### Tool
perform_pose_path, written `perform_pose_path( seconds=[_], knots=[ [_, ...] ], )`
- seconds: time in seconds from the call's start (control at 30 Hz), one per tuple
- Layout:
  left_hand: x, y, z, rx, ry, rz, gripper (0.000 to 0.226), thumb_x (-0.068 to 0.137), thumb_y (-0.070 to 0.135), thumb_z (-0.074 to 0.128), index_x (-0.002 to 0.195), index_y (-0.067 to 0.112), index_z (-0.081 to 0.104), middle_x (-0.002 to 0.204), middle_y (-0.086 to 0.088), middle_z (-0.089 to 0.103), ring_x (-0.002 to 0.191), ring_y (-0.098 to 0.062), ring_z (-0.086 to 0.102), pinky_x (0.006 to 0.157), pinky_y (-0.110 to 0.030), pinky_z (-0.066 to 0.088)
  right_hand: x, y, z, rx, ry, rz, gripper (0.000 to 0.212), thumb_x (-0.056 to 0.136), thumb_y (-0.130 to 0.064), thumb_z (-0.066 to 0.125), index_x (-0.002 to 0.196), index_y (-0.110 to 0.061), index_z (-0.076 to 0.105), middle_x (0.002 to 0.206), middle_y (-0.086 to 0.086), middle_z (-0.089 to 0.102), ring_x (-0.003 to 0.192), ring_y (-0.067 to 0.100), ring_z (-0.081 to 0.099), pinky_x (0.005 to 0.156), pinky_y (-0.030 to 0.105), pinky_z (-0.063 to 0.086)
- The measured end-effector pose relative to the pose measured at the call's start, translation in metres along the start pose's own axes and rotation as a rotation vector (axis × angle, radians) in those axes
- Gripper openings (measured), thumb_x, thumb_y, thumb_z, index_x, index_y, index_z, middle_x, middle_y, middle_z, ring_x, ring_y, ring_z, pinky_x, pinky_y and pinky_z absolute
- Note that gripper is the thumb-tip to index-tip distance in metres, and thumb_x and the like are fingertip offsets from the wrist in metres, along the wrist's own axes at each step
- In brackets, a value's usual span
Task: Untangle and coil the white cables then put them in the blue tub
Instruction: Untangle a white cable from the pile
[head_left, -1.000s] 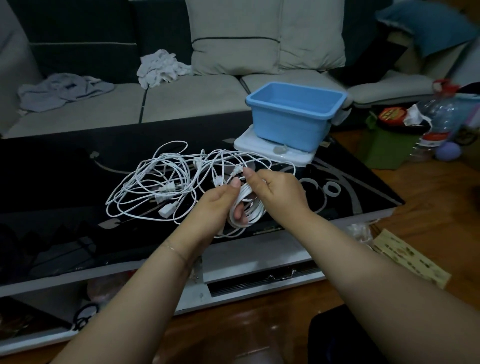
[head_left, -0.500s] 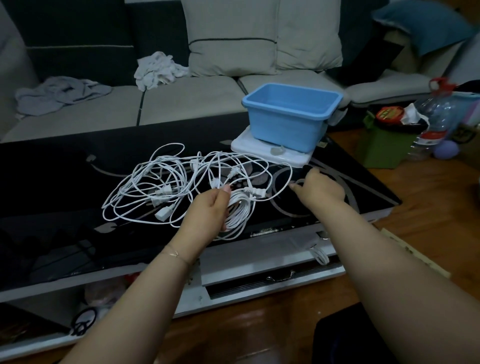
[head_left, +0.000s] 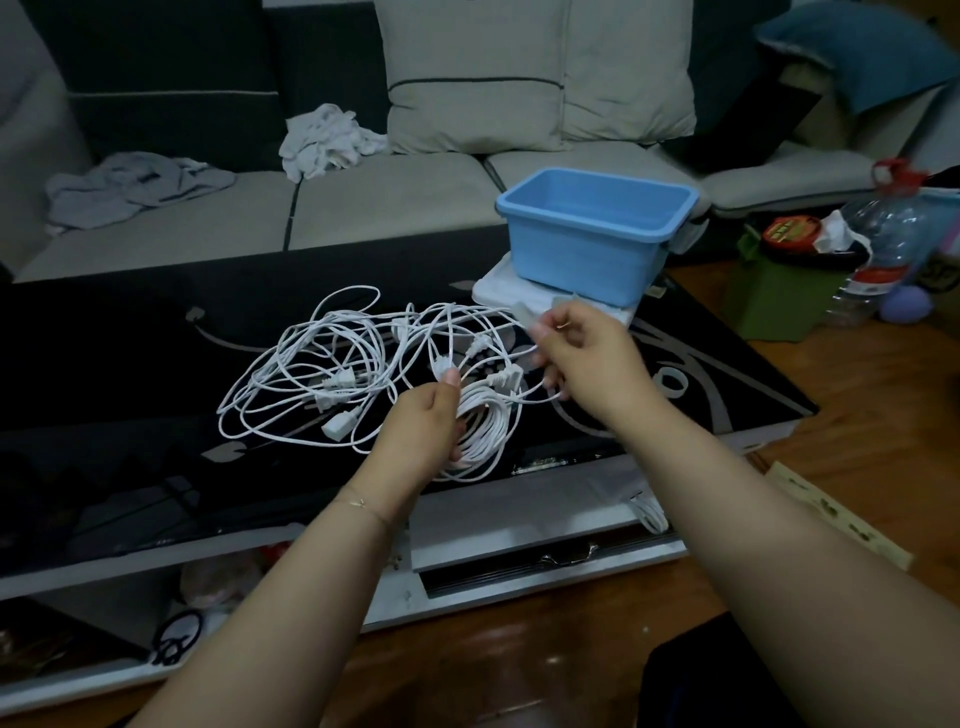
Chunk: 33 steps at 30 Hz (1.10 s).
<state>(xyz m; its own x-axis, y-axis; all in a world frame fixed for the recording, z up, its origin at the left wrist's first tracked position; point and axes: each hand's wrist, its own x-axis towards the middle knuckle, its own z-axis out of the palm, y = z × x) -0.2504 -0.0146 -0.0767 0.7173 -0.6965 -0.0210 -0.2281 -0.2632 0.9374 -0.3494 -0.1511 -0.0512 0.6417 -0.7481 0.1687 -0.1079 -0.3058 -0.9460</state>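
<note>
Head cam view: the left hand is curled round a partly wound bundle of thin white cable low over the glossy black glass table. The right hand is lifted beside it, fingers bent and pinching a strand near a blurry white plug end. The rest of the white cables are a loose tangled heap on the glass just left of the hands.

Honestly the risk here is yanking. The free strand looks threaded through other loops, so a hard pull could cinch a knot or drag the whole heap along. The bundle could also spring apart if that left grip slackens.

The empty blue plastic tub sits near, behind the right hand, perched on a flat white lid-like slab, so dropping coils in carelessly might nudge it. Grey sofa with crumpled cloths behind.
</note>
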Motion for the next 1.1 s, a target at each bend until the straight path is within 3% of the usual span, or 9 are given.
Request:
perform_pose_path(
  seconds=[0.07, 0.17, 0.4, 0.57, 0.67, 0.73, 0.77, 0.87, 1.1],
  knots=[
    [-0.002, 0.001, 0.003, -0.062, -0.024, -0.023, 0.043, 0.101, 0.039, 0.033, 0.065, 0.018, 0.041, 0.057, 0.000, 0.040, 0.044, -0.011, 0.037, 0.044, -0.019, 0.036, -0.015, -0.010, 0.013, 0.225, -0.150, 0.079, 0.013, 0.093, -0.013, 0.056, 0.081, -0.016, 0.056, 0.065, 0.003, 0.061, 0.045, 0.006, 0.055, 0.040, 0.019, 0.041],
    [-0.004, 0.002, 0.005, -0.097, -0.047, -0.024, 0.048, 0.102, 0.042, 0.027, 0.068, 0.017, 0.051, 0.052, 0.003, 0.044, 0.044, -0.010, 0.039, 0.043, -0.017, 0.035, -0.028, -0.014, 0.028, 0.325, -0.274, 0.162, 0.012, 0.094, -0.006, 0.053, 0.085, -0.013, 0.058, 0.066, 0.003, 0.062, 0.047, 0.006, 0.059, 0.042, 0.017, 0.045],
    [-0.004, 0.002, 0.003, -0.167, -0.042, -0.022, 0.059, 0.100, 0.049, 0.024, 0.061, 0.017, 0.055, 0.048, 0.001, 0.046, 0.043, -0.010, 0.040, 0.045, -0.020, 0.034, -0.035, -0.012, 0.037, 0.383, -0.210, 0.263, 0.009, 0.093, -0.010, 0.058, 0.092, -0.014, 0.051, 0.060, 0.001, 0.065, 0.048, 0.010, 0.060, 0.044, 0.020, 0.048],
    [-0.002, 0.003, 0.000, -0.121, -0.019, -0.026, 0.047, 0.102, 0.035, 0.036, 0.060, 0.017, 0.047, 0.046, 0.004, 0.043, 0.037, -0.006, 0.034, 0.037, -0.015, 0.027, -0.039, -0.014, 0.038, 0.258, -0.272, 0.240, 0.019, 0.090, -0.016, 0.063, 0.091, -0.016, 0.043, 0.064, 0.006, 0.065, 0.048, 0.015, 0.060, 0.044, 0.023, 0.045],
    [-0.001, 0.006, -0.006, -0.150, -0.061, -0.047, 0.043, 0.100, 0.030, 0.040, 0.061, 0.016, 0.048, 0.042, 0.007, 0.033, 0.036, -0.008, 0.027, 0.036, -0.016, 0.022, -0.035, -0.012, 0.032, -0.200, -0.254, 0.048, 0.022, 0.086, -0.034, 0.066, 0.093, -0.028, 0.046, 0.060, -0.001, 0.062, 0.052, 0.016, 0.058, 0.051, 0.027, 0.042],
    [-0.002, 0.010, -0.010, -0.153, -0.116, -0.034, 0.041, 0.100, 0.027, 0.041, 0.063, 0.013, 0.050, 0.040, 0.010, 0.030, 0.036, -0.007, 0.025, 0.038, -0.017, 0.022, -0.032, -0.013, 0.023, -0.604, -0.200, -0.185, 0.028, 0.079, -0.046, 0.068, 0.099, -0.034, 0.052, 0.069, -0.009, 0.056, 0.069, 0.011, 0.055, 0.062, 0.029, 0.041],
    [-0.003, 0.011, -0.012, -0.141, -0.147, -0.023, 0.042, 0.101, 0.027, 0.041, 0.062, 0.013, 0.050, 0.040, 0.011, 0.029, 0.036, -0.007, 0.024, 0.038, -0.017, 0.022, -0.031, -0.015, 0.019, -0.668, -0.202, -0.278, 0.033, 0.078, -0.047, 0.069, 0.105, -0.036, 0.054, 0.079, -0.012, 0.055, 0.081, 0.009, 0.053, 0.069, 0.030, 0.042],
    [-0.007, 0.014, -0.017, -0.096, -0.232, 0.002, 0.047, 0.101, 0.027, 0.041, 0.056, 0.015, 0.046, 0.040, 0.011, 0.028, 0.037, -0.007, 0.023, 0.039, -0.019, 0.021, -0.026, -0.013, 0.014, -0.532, -0.336, -0.411, 0.049, 0.077, -0.038, 0.073, 0.123, -0.032, 0.056, 0.118, -0.013, 0.056, 0.113, 0.006, 0.047, 0.097, 0.032, 0.041],
    [-0.007, 0.010, -0.026, -0.105, -0.347, -0.021, 0.043, 0.098, 0.027, 0.046, 0.057, 0.015, 0.039, 0.049, -0.001, 0.028, 0.042, -0.011, 0.024, 0.043, -0.021, 0.022, -0.031, -0.012, 0.018, -0.369, -0.524, -0.337, 0.064, 0.084, -0.026, 0.069, 0.139, -0.038, 0.040, 0.135, -0.016, 0.052, 0.124, -0.002, 0.046, 0.105, 0.029, 0.040]
  ],
)
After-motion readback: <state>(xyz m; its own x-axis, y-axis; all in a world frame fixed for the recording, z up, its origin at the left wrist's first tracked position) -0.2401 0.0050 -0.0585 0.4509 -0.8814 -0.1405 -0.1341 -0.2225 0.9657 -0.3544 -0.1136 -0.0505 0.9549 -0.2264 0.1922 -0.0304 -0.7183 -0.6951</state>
